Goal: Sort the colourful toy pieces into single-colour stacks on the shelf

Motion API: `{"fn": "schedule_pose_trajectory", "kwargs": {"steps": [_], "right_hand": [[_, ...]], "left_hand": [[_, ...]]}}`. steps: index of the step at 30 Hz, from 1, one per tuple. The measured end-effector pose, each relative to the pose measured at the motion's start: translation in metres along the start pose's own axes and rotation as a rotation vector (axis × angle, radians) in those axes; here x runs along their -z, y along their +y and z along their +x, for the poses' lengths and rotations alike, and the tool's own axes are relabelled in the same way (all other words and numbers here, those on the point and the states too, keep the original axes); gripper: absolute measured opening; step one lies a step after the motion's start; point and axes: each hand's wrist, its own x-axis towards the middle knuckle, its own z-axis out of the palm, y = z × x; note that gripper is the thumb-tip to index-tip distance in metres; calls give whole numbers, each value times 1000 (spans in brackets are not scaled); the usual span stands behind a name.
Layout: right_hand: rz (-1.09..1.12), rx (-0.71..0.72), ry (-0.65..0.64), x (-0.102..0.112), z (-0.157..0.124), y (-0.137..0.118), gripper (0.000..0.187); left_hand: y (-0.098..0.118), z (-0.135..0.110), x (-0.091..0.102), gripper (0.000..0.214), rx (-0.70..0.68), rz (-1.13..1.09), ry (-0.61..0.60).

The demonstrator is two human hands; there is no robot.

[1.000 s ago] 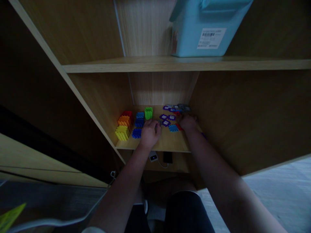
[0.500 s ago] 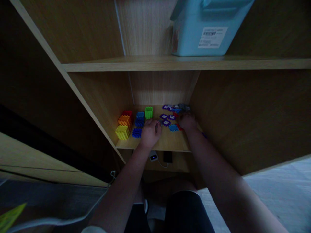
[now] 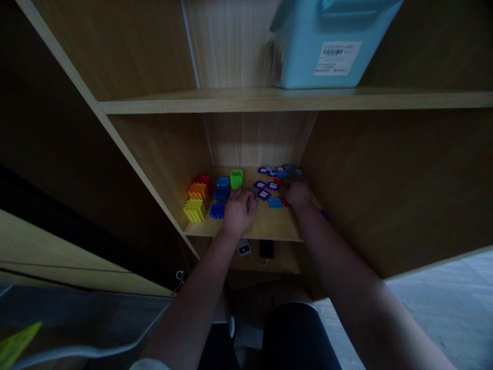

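Note:
My left hand [image 3: 239, 211] is closed, its fingers curled over the shelf board beside the blue stacks; what it holds, if anything, is hidden. On its left are a dark blue stack [image 3: 217, 210] and two more blue stacks, with a green stack [image 3: 236, 179] behind. My right hand [image 3: 297, 192] reaches down at the right with fingers curled in shadow, next to red pieces [image 3: 284, 202] and a light blue tile [image 3: 275, 203]. Whatever its fingertips grip cannot be made out. Several purple-edged tiles [image 3: 263, 195] with pale centres lie between the hands.
Yellow [image 3: 194, 210], orange [image 3: 198, 191] and red [image 3: 203, 180] stacks stand along the left wall. Dark grey pieces [image 3: 291, 169] lie at the back right. A light blue bin [image 3: 316, 61] sits on the shelf above [image 3: 231, 103]. Below are a white device [image 3: 243, 248] and cable.
Almost nothing differs. The view has shifted very slightly, and both hands stay in the same places among the pieces.

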Motion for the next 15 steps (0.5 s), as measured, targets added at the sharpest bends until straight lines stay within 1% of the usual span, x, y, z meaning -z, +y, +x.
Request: {"fn": "schedule_pose_trajectory", "kwargs": {"steps": [4, 9, 12, 13, 15], "right_hand": [[26, 16, 27, 5, -4, -1, 41], [132, 37, 138, 7, -7, 1, 44], [177, -27, 192, 4, -6, 5, 44], [175, -58, 193, 2, -6, 6, 42], [159, -103, 153, -3, -5, 9, 41]], "left_hand": [[0, 0, 0, 12, 5, -5, 4], [1, 1, 1, 12, -2, 0, 8], [1, 1, 0, 12, -7, 3, 5], [1, 1, 0, 12, -8, 1, 7], [0, 0, -1, 12, -14, -1, 10]]}}
